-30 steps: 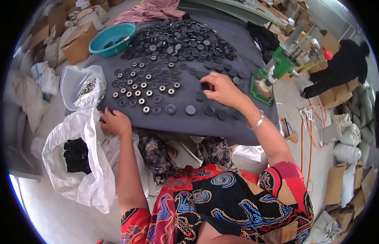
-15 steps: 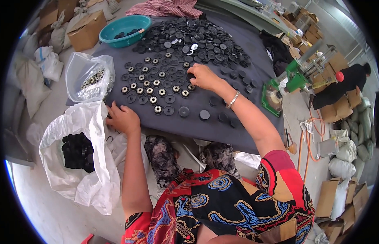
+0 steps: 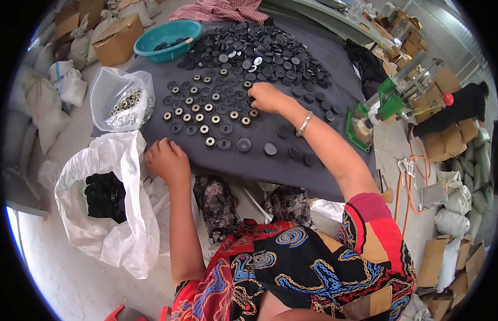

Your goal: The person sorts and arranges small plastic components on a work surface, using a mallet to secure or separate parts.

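Note:
My right hand (image 3: 271, 99) reaches over the table with fingertips pinched at a black plastic wheel (image 3: 250, 100), which they partly cover. It is at the right end of several loose rows of black wheels. Many wheels in these rows hold a shiny metal bearing (image 3: 210, 142) in the centre; others, such as one black wheel (image 3: 225, 128), show only a bare hub. At the table's near left edge rests my left hand (image 3: 169, 161), fingers loosely bent and nothing visible in them. Beside it stand a clear plastic bag of bearings (image 3: 122, 80) and a white sack (image 3: 136, 214) holding black pieces.
A large heap of black wheels (image 3: 259, 53) covers the table's far part, beside a teal basin (image 3: 169, 52). At the right edge stands a green hand press (image 3: 388, 101) with a red knob. Behind it, a person in dark clothes (image 3: 455, 109) bends near cardboard boxes.
My left hand has shifted slightly right, away from the sack, and its fingers have drawn closer together. My right hand stays at nearly the same place in the rows.

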Demonstrator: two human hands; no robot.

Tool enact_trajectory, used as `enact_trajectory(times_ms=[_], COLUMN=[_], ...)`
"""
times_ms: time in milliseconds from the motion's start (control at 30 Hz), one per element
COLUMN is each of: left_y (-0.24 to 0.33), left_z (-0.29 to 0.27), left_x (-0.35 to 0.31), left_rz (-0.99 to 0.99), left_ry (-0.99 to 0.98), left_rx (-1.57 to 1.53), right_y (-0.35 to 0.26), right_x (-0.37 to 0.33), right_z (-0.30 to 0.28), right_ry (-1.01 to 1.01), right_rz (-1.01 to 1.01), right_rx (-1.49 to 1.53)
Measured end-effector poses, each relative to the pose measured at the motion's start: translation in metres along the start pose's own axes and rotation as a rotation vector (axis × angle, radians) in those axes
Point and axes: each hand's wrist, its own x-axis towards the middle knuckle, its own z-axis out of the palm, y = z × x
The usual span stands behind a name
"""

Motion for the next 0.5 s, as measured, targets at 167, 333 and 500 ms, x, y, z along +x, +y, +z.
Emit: enact_trajectory(times_ms=[167,333,500], left_y=[-0.007,-0.008,-0.006], left_z=[0.008,0.025,0.031], left_x=[0.032,0.045,0.046], left_rz=[0.112,-0.022,0.001], left_ry=[0.178,0.221,0.225], left_rx=[-0.269,-0.244,-0.222], right_y=[-0.004,-0.005,-0.002], right_x=[0.002,-0.002,-0.004], right_z=[0.003,0.001,-0.002], right_ry=[0.037,0.014,0.033], right_rz=[-0.018,-0.014,-0.02], right_rx=[0.037,0.051,0.115])
